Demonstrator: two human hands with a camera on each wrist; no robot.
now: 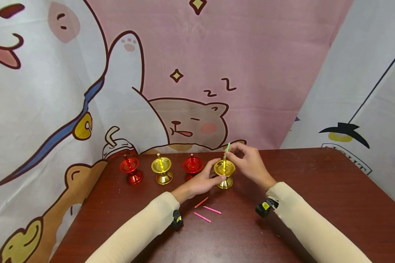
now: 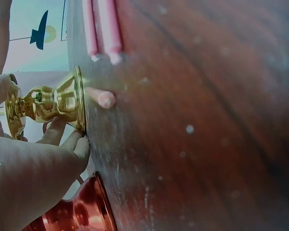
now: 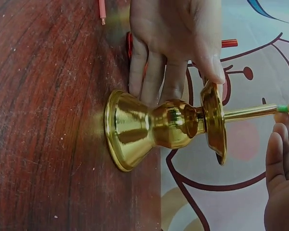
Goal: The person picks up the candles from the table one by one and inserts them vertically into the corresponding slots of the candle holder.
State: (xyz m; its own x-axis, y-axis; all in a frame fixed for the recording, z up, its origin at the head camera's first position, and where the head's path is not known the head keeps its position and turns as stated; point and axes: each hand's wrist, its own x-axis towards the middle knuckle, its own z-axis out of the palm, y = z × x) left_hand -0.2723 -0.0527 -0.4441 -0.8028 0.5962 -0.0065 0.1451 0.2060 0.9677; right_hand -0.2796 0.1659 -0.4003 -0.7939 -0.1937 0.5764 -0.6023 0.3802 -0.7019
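My left hand [image 1: 200, 182] holds a gold candle holder [image 3: 171, 124] upright on the table, thumb at its dish rim and fingers by the stem and base. Above the dish, my right hand [image 1: 250, 162] pinches a thin green candle [image 1: 228, 147]. In the right wrist view the candle's lower end meets the top of the holder's gold tube [image 3: 250, 113]; how deep it sits I cannot tell. Partly behind my left hand stands a red candle holder [image 1: 193, 164]. Pink candles [image 1: 202, 217] and a redder candle [image 1: 201, 202] lie in front of the left hand.
Further left along the back of the brown table [image 1: 145, 226] stand another gold holder [image 1: 164, 178] and another red holder [image 1: 135, 178]. A printed cartoon cloth [image 1: 266, 73] hangs directly behind the table's far edge.
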